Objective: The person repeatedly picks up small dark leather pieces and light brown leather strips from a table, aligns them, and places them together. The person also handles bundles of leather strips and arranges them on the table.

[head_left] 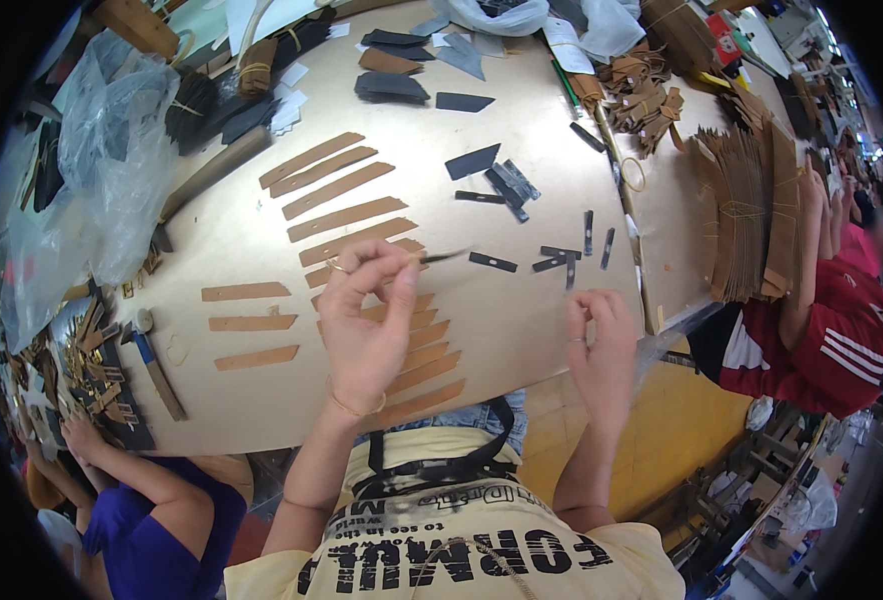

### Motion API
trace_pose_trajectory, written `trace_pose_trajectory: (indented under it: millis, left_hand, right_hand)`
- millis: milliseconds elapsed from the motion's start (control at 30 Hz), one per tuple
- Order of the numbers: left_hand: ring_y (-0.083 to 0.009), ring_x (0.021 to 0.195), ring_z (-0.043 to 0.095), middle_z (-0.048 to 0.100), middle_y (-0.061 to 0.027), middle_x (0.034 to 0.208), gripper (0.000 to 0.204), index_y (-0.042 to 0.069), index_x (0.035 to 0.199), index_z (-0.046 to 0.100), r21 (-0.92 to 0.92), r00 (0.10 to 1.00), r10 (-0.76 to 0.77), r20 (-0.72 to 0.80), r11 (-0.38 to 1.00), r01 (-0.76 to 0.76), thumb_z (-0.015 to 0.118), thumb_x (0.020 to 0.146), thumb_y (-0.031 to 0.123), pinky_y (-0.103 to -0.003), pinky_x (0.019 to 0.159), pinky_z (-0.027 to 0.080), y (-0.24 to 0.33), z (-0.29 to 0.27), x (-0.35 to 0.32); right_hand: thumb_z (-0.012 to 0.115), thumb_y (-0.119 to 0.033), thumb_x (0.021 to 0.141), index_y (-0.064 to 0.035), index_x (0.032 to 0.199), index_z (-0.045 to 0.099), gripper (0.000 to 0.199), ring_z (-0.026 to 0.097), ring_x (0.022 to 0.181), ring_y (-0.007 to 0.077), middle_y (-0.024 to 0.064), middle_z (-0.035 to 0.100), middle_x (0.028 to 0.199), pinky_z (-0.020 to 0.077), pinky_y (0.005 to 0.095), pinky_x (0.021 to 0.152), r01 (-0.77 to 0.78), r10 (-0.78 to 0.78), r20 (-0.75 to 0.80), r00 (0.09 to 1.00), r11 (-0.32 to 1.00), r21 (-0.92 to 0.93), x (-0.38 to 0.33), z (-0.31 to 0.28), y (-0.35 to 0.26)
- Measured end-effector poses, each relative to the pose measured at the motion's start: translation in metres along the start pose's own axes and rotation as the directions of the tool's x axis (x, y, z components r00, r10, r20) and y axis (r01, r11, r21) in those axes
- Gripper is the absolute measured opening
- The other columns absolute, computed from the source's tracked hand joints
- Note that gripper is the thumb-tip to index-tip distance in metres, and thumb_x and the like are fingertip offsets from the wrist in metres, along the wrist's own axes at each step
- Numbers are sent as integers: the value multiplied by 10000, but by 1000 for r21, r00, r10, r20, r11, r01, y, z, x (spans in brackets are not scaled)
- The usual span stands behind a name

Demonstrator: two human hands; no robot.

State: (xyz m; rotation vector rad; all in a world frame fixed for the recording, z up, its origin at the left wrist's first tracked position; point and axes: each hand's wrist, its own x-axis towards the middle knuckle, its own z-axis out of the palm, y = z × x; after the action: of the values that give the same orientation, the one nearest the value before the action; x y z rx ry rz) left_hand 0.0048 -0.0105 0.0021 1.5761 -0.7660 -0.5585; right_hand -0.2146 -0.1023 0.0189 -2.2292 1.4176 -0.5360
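Note:
My left hand (pixel 366 310) is raised over the middle of the table, pinching a thin dark strip (pixel 441 257) whose far end is blurred. Beneath and beyond it lie several flat brown leather strips (pixel 346 220) with slanted ends, fanned in a column and partly hidden by the hand. My right hand (pixel 601 345) hovers near the table's front edge, its fingers curled in; whatever they may hold is hidden. Just past those fingertips lie small black slotted strips (pixel 559 252). One more black strip (pixel 492 262) rests between the two hands.
Three brown strips (pixel 251 324) lie at left, near a hammer (pixel 156 370). Dark leather pieces (pixel 391 88) and plastic bags (pixel 111 150) are at the back. A bundled brown stack (pixel 736 215) stands at right by a person in red (pixel 841 340); another person in blue (pixel 161 520) works at left.

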Motion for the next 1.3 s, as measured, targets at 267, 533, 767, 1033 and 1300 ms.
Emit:
trace_pose_trajectory:
  millis: [267,533,767,1033,1300]
  left_hand:
    - [-122,822,583,602,-69,1015,121,-7,998,736,-56,990,-24,139,998,32,680,891,-6,-237,711,486,11,32,-28]
    - [-154,819,595,604,-87,983,142,-1,1002,745,-21,986,67,152,998,-64,694,870,-13,-258,708,507,16,34,-27]
    - [-179,783,610,601,-99,985,170,13,1013,740,58,977,164,136,983,-173,697,853,-28,-280,674,501,16,36,-26]
    - [-142,821,594,601,-81,1009,118,0,1006,712,62,982,39,183,997,-51,660,901,-7,-247,703,496,17,33,-28]
    - [-119,827,596,619,-71,1055,84,47,991,710,35,993,50,-105,998,-47,653,932,64,-247,673,487,4,-8,19]
  right_hand:
    - [717,-101,895,-32,987,682,120,623,658,214,94,644,852,495,294,597,15,-61,125,990,939,344,-12,3,-35]
    - [666,-88,928,-39,1039,675,123,634,745,260,103,656,900,499,339,664,124,-144,30,989,926,357,-5,19,-58]
    - [644,-111,937,-50,1058,665,138,599,736,264,78,650,892,425,368,676,224,-233,22,972,951,216,-4,16,-55]
    - [631,-75,921,-52,1036,645,118,600,753,262,74,639,878,420,368,699,256,-267,43,963,952,170,-1,16,-55]
    - [599,-74,947,17,990,640,109,628,754,193,104,634,832,483,284,708,20,-19,-7,1000,951,310,2,-5,-27]
